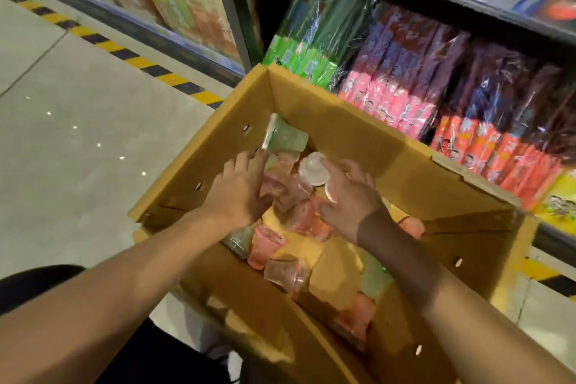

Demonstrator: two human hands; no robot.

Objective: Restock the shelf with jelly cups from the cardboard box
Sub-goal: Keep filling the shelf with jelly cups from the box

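Both your forearms reach forward and down from the lower edge of the view, bare to the elbow, converging toward the middle. Your left hand [240,190] lies palm down, back of the hand up, fingers straight and slightly spread, pointing up and to the right; the grip is relaxed, nothing curled. Your right hand [352,196] sits just beside it, also back up, wrist bent a little inward, fingers splayed and gently bent, tips pointing up and left. The thumbs of the two hands face each other across a narrow gap. Your right forearm lies in darker shadow than the left.
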